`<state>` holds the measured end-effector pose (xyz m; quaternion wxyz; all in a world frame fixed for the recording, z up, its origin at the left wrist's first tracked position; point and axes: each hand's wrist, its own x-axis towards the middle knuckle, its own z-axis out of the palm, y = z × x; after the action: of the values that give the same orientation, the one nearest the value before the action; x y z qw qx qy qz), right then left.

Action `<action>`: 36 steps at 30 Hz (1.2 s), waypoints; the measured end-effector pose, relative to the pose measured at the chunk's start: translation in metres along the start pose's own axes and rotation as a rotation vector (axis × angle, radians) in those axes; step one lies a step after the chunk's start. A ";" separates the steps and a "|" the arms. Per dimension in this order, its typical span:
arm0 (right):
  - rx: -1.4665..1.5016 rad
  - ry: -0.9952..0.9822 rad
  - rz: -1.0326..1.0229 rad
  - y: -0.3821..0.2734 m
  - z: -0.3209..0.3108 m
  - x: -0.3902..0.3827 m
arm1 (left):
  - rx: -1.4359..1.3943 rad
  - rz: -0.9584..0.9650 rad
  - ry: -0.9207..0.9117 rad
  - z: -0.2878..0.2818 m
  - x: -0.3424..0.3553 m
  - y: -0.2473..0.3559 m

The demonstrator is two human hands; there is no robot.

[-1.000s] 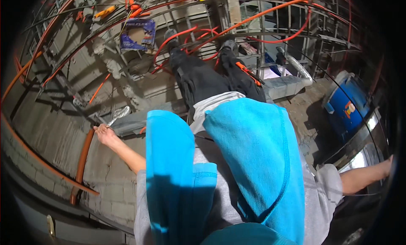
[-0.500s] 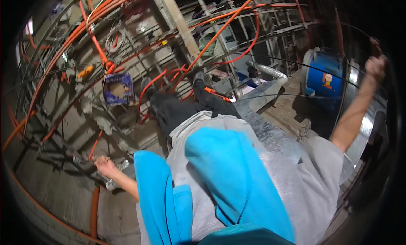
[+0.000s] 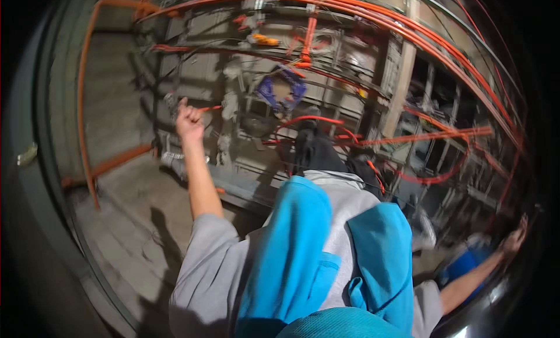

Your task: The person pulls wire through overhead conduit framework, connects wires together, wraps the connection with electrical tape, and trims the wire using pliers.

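I look down along my body: grey shirt, teal cloth, dark trousers. My left hand is raised at upper left, index finger extended and the others curled; whether they hold anything is unclear. It is nearest to a short orange cable and grey metal framework behind it. My right hand is at the far right rim, blurred against dark, shiny metal, above a blue drum. I cannot make out its grip.
Metal framework, bundles of orange conduit, red looped tubing and a purple box lie beyond my legs. An orange pipe crosses the left wall, near a dark vertical frame and a pale concrete surface.
The view has swung, bringing more left wall in. My left hand has risen in the picture with its index finger out; my right arm, high half a second ago, is lower.
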<state>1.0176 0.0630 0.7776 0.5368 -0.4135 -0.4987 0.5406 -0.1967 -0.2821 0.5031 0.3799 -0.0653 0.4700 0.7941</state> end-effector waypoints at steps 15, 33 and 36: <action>-1.527 -0.274 0.340 0.176 0.087 -0.037 | -0.129 0.214 0.109 -0.043 0.016 0.098; -1.634 0.310 0.043 0.128 0.194 0.085 | -0.155 0.282 0.242 -0.064 0.194 0.282; -1.783 0.298 -0.105 0.130 0.181 0.092 | 0.088 0.335 0.254 -0.053 0.186 0.283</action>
<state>0.8100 0.1465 0.6875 0.1001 -0.7183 -0.6760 -0.1305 -0.5292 -0.2997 0.5853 0.1827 -0.0689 0.5527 0.8102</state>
